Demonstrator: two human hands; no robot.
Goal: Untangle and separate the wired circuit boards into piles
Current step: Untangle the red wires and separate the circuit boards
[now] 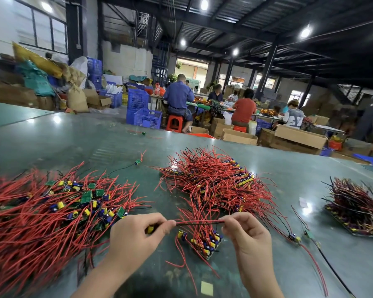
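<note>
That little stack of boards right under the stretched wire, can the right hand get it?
Probably yes. The small stack lies just below the right hand with nothing covering it, but that hand is pinching the wire and must let go first.

There is a single head view, worn by the person and looking forward and down over a green table. It sits close above the left hand at 7 o'clock and the right hand at 5 o'clock, both low in the frame. The wide lens bends the table edge and tilts the scene. Towards 12 o'clock it reaches far into a workshop hall, where seated workers sit well away. No second view shares the scene.
</note>
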